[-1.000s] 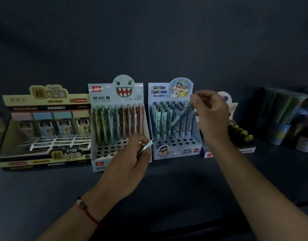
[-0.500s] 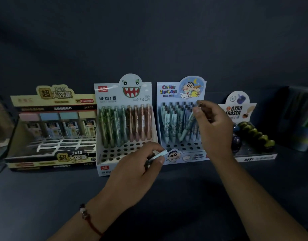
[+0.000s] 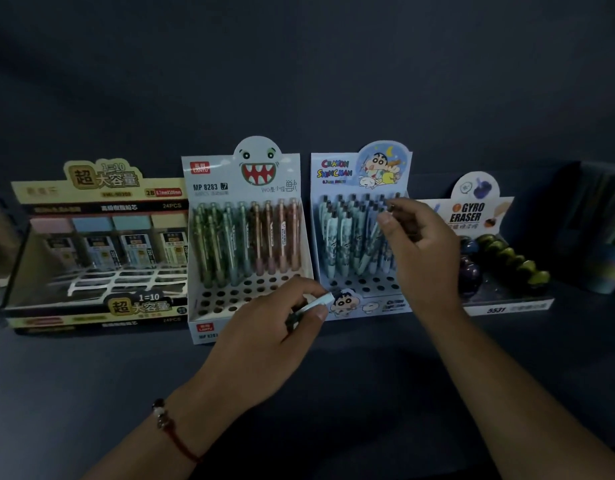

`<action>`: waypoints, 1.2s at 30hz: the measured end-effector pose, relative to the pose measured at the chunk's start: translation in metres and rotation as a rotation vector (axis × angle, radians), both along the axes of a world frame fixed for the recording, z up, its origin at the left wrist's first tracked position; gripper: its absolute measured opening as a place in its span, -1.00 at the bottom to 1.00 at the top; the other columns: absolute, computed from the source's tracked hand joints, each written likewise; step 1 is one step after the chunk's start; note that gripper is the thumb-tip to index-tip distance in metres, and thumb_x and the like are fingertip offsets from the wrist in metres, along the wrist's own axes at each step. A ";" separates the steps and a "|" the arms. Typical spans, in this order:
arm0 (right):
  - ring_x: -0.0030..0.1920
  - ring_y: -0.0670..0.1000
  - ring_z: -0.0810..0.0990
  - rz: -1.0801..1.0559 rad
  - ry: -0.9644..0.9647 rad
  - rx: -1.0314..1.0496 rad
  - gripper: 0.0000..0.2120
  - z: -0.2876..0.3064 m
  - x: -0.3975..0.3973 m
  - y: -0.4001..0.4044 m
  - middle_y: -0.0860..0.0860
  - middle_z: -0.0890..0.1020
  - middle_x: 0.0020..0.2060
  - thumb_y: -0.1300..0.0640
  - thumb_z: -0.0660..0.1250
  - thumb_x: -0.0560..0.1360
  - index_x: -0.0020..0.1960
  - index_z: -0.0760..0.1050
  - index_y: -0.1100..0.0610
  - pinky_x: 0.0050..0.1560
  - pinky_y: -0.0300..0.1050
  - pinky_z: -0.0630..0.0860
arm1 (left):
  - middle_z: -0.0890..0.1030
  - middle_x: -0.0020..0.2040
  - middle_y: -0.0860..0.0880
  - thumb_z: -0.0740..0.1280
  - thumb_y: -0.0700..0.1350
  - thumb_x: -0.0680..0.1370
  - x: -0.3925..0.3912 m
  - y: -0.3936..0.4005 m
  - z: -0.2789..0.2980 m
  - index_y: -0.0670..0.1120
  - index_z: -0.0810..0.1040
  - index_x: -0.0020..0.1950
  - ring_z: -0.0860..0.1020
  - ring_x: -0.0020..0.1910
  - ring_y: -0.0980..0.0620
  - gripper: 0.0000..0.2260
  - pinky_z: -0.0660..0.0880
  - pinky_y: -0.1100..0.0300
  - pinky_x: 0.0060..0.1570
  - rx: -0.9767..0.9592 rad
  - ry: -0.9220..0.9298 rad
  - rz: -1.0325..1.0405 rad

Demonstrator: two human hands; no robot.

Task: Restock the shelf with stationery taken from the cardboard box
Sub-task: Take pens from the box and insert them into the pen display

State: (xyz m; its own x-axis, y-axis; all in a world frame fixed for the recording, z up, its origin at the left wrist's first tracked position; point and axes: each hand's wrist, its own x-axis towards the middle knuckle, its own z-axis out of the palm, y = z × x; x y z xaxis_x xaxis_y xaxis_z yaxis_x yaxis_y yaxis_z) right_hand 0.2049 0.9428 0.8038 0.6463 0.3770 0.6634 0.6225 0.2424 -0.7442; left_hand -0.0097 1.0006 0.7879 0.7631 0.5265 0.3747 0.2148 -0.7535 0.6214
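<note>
A blue cartoon pen display box (image 3: 359, 303) stands on the dark shelf (image 3: 334, 368), holding several light blue pens upright. My right hand (image 3: 420, 244) pinches the top of one pen (image 3: 372, 244) that leans in the box's right side. My left hand (image 3: 268, 330) grips another light blue pen (image 3: 320, 302) in front of the box's lower left corner. The cardboard box is out of view.
A white monster-face pen display (image 3: 243, 174) stands left of the blue box, with empty holes in front. A yellow lead-refill display (image 3: 91, 244) sits at far left. A gyro eraser display (image 3: 500, 271) is at right, with a dim container (image 3: 607, 237) beyond it.
My right hand has lowered its pen down into the blue display box. My left hand with its pen shifted slightly right toward the box's front. The view drifted left.
</note>
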 end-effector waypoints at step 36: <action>-0.28 -0.04 0.45 -0.077 -0.146 -0.285 -0.73 -0.014 -0.003 0.014 0.00 0.43 -0.32 0.07 0.37 0.56 0.25 0.55 0.03 -0.22 -0.22 0.38 | 0.60 -0.18 0.09 0.16 0.19 0.60 -0.002 0.002 0.002 0.28 0.44 0.16 0.56 -0.24 0.11 -0.82 0.46 0.14 -0.27 0.009 0.005 -0.019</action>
